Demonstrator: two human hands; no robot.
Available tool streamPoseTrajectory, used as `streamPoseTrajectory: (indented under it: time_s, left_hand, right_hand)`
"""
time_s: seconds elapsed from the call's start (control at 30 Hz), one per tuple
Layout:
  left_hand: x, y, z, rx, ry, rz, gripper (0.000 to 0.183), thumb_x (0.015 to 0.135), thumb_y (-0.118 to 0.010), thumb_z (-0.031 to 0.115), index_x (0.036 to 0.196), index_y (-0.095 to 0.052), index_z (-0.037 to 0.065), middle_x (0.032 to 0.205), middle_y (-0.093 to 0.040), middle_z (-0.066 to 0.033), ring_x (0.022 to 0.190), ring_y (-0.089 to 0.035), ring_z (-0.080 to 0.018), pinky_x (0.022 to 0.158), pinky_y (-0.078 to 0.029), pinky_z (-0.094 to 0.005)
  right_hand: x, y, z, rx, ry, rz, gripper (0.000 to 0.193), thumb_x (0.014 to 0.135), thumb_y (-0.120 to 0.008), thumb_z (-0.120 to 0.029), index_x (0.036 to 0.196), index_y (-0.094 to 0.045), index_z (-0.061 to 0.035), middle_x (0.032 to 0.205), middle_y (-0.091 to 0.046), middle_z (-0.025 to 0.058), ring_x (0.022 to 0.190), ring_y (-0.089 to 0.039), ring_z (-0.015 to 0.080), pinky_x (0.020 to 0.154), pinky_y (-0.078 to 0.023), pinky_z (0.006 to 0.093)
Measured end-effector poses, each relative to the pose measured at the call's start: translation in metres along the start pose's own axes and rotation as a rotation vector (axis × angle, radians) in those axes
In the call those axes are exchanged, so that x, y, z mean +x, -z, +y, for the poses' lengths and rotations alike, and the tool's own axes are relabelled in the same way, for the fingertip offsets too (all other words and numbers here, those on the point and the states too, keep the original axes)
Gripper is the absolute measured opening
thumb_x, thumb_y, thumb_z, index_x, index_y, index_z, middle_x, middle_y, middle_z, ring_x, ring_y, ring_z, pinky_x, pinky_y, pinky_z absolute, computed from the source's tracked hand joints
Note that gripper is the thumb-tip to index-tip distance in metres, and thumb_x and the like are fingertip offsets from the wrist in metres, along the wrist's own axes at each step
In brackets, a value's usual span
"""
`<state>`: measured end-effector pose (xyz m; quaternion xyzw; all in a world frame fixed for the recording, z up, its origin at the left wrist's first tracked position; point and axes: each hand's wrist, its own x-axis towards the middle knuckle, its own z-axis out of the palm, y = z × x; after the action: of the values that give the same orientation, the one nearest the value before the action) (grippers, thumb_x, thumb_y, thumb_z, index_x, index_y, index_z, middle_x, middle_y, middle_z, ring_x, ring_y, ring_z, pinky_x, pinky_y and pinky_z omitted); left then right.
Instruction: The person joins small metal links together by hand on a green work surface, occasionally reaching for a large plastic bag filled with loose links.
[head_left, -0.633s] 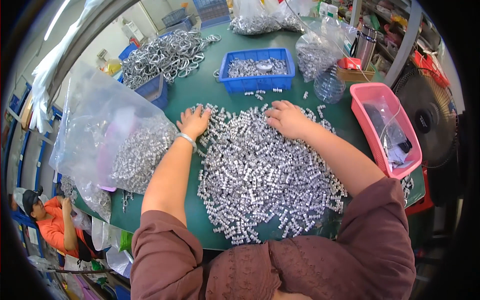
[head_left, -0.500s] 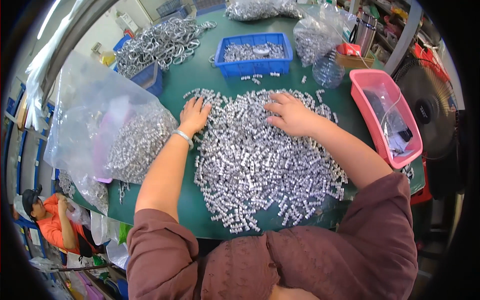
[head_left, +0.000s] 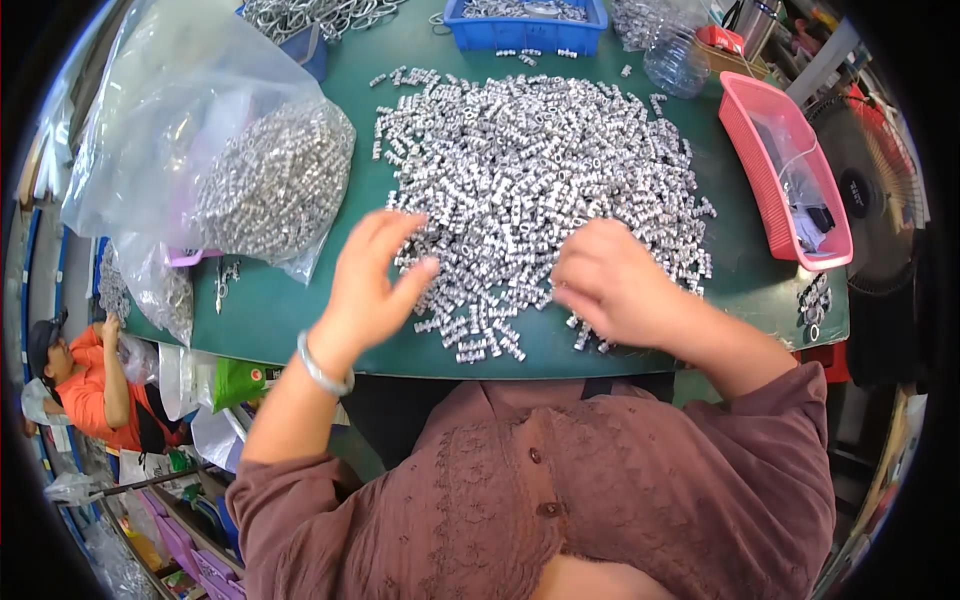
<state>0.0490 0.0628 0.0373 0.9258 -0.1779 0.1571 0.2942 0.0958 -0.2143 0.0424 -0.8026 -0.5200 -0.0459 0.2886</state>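
A broad pile of small silvery ridged metal pieces (head_left: 520,170) lies spread over the green table (head_left: 300,335). At its near left edge is my left hand (head_left: 372,285), thumb and fingers apart, holding nothing; a pale bangle (head_left: 322,368) circles that wrist. My right hand (head_left: 620,285) is over the near right part of the pile, its fingers curled inward. What lies under those fingers, if anything, is hidden. Between the two hands, several loose pieces (head_left: 485,335) trail toward the table's front edge.
A clear bag of similar pieces (head_left: 270,190) stands left, a blue basket (head_left: 525,35) at the back. To the right are a pink basket (head_left: 745,130) and a fan (head_left: 870,190). A plastic bottle (head_left: 677,65) is far right. Another person in orange (head_left: 90,385) is at lower left.
Both hands have come back from the far side of the pile toward me. The right fingers, spread before, are now curled. The view has tipped downward.
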Motion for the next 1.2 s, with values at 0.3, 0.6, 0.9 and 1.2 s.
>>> streamPoseTrajectory:
  time_s: [0.3,0.6,0.9,1.2]
  left_hand:
    - [-0.079,-0.031,0.053,-0.099,0.055,-0.123,0.024,0.067,-0.068,0.005,0.088,-0.058,0.005,0.074,-0.055,-0.0080,0.067,-0.055,-0.0248,0.060,-0.045,-0.0319]
    - [-0.074,-0.055,0.065,-0.148,0.183,0.063,0.023,0.069,-0.068,0.004,0.090,-0.058,0.004,0.077,-0.055,-0.0069,0.065,-0.053,-0.0186,0.058,-0.043,-0.0283]
    - [-0.055,-0.049,0.094,-0.590,0.189,0.114,0.022,0.072,-0.069,0.008,0.092,-0.061,0.003,0.078,-0.056,-0.0026,0.068,-0.051,-0.0105,0.060,-0.041,-0.0223]
    - [-0.067,-0.059,0.072,-1.754,0.697,0.044,0.015,0.089,-0.052,0.012,0.101,-0.056,0.003,0.084,-0.060,-0.0054,0.072,-0.056,-0.0130,0.066,-0.045,-0.0253]
  right_hand:
    - [-0.023,-0.056,-0.046,-0.108,-0.013,-0.041,0.022,0.069,-0.067,-0.027,0.073,-0.058,-0.0083,0.074,-0.047,0.0040,0.077,-0.046,0.0231,0.073,-0.034,0.0364]
    - [-0.036,-0.052,-0.039,0.081,-0.168,0.187,0.012,0.069,-0.068,-0.012,0.075,-0.058,-0.0077,0.080,-0.055,0.0048,0.078,-0.051,0.0227,0.072,-0.037,0.0343]
    - [-0.034,-0.054,-0.045,0.636,-0.232,0.341,0.015,0.071,-0.068,-0.001,0.081,-0.058,-0.0035,0.082,-0.058,0.0070,0.076,-0.057,0.0188,0.067,-0.045,0.0288]
    - [-0.026,-0.052,-0.045,0.374,-0.159,0.331,0.022,0.068,-0.068,-0.005,0.087,-0.057,-0.0056,0.086,-0.056,0.0073,0.079,-0.054,0.0240,0.072,-0.041,0.0338]
